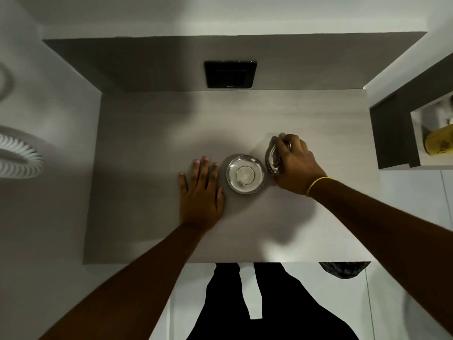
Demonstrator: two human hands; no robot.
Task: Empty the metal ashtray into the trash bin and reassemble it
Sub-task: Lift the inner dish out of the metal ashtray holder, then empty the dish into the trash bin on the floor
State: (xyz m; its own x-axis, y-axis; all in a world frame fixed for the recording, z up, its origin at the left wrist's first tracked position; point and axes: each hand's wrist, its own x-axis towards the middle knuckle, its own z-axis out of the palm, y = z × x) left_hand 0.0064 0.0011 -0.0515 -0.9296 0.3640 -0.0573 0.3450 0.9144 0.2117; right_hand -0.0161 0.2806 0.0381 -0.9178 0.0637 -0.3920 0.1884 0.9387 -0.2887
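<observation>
Head view: right hand [295, 165] is gripping the ashtray lid [274, 160] beside the metal ashtray bowl [245, 174]; left hand [201, 192] is lying flat, fingers spread, on the table [147, 168]

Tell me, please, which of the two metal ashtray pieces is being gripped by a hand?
The right-hand piece, under the right hand. The round dish beside it sits untouched; the left hand lies flat on the table.
</observation>
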